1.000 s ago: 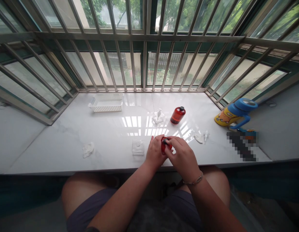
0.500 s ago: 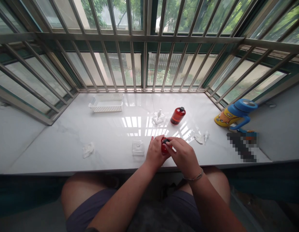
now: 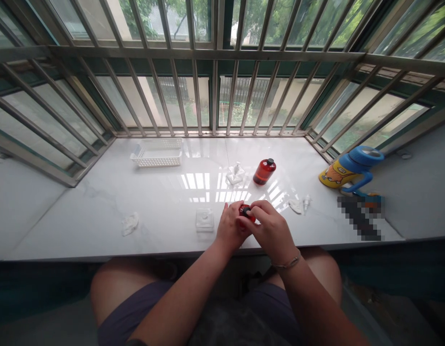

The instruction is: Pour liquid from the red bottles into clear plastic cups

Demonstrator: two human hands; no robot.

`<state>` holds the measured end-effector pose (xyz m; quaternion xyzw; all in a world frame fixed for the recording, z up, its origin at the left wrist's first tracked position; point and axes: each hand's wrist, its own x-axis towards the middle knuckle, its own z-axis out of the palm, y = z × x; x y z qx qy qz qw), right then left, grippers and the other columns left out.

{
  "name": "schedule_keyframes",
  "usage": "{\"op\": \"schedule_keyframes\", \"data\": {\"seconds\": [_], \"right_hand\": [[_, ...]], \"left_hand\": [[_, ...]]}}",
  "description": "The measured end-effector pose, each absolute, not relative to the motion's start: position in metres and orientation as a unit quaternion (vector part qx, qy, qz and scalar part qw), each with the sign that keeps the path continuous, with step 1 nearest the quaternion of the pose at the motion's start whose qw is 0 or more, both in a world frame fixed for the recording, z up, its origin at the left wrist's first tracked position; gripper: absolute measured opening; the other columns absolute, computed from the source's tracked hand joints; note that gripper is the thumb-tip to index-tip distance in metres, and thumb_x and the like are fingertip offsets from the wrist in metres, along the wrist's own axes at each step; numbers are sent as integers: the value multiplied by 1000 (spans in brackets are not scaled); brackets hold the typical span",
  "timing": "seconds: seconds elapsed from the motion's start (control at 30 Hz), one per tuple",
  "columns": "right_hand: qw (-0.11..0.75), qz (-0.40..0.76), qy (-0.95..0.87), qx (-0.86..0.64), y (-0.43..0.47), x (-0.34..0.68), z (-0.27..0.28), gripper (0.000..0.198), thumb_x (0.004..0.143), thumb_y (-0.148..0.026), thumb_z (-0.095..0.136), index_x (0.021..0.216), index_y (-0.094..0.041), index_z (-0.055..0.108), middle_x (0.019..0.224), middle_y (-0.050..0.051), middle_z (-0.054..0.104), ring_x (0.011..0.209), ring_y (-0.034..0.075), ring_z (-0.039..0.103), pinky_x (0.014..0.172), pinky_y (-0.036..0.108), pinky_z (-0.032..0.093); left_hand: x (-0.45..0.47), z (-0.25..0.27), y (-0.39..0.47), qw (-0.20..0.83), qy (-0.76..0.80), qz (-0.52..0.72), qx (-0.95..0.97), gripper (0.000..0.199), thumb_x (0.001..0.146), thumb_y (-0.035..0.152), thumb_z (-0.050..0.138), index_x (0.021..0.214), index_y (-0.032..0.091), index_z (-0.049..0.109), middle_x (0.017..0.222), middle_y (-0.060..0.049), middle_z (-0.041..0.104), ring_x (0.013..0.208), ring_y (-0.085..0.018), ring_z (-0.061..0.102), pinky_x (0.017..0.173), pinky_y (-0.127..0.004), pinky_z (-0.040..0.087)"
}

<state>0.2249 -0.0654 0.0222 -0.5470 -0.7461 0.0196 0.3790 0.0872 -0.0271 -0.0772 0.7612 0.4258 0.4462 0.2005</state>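
Observation:
My left hand [image 3: 231,226] is wrapped round a red bottle [image 3: 243,209] near the front of the white ledge. On top of that bottle is a black cap [image 3: 246,211], pinched by the thumb and fingers of my right hand [image 3: 270,226]. Most of the bottle's body is hidden by my hands. A second red bottle [image 3: 264,172] with a black cap stands behind them. Left of my left hand lies a clear square glass piece [image 3: 205,220] with a round opening. Another clear square bottle [image 3: 236,174] with an upright top stands farther back.
A white perforated basket [image 3: 156,160] sits at the back left. Crumpled white tissue [image 3: 130,224] lies front left. To the right are a white scrap [image 3: 295,206], a small clear nozzle-like piece [image 3: 306,203] and a blue-yellow thermos [image 3: 348,169]. Metal bars [image 3: 215,96] line the window.
The fingers of my right hand have shifted slightly around the black cap. My left hand keeps its hold on the bottle, and the things on the ledge stay put.

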Motion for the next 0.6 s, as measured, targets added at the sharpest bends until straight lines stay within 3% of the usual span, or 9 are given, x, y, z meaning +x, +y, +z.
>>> {"op": "schedule_keyframes", "data": {"seconds": [0.13,0.23,0.37,0.6], "right_hand": [[376,16,-737,-562,-66,221,23,18,104,-26,67,86,-24,64,103,7,73,96,23,72,84,37,58],[374,14,-745,-553,-67,224,23,4,102,-21,68,100,-24,70,107,6,78,101,24,74,90,39,59],[379,-23,-757,-531,-72,222,24,16,103,-17,64,116,-24,73,117,8,79,109,25,73,100,43,60],[380,-43,-749,-541,-77,209,25,15,104,-17,62,105,-22,76,112,13,76,107,28,70,97,46,61]], "left_hand": [[85,-74,-28,219,423,442,761,80,82,28,86,148,24,42,140,-13,68,131,-33,69,128,-69,39],[85,-73,-27,223,418,441,762,80,82,28,86,149,25,41,140,-13,68,132,-33,68,128,-70,39],[86,-73,-28,217,422,442,761,75,86,24,80,149,24,40,141,-13,68,133,-32,67,128,-70,38],[86,-72,-29,211,434,435,760,64,91,22,72,148,24,42,138,-13,69,131,-31,69,129,-67,39]]}}
